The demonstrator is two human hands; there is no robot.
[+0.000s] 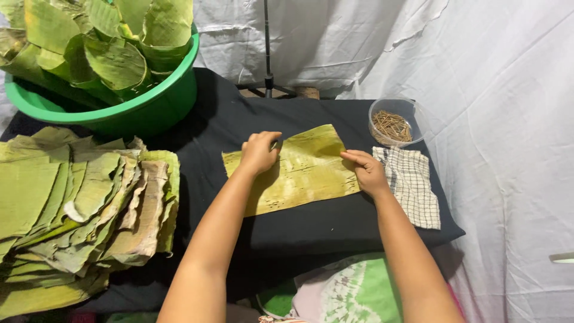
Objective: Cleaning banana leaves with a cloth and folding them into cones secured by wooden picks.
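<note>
A rectangular piece of yellow-green banana leaf (305, 170) lies flat on a black cloth-covered table (335, 230). My left hand (260, 152) rests on the leaf's upper left part, fingers curled at its far edge. My right hand (368, 170) presses on the leaf's right edge with fingers pointing left. Neither hand lifts the leaf off the cloth.
A thick stack of cut banana leaves (78, 203) lies at the left. A green basin (149, 104) full of leaf pieces stands at the back left. A clear bowl of small wooden sticks (393, 122) and a checked cloth (412, 185) sit at the right. White sheets hang behind.
</note>
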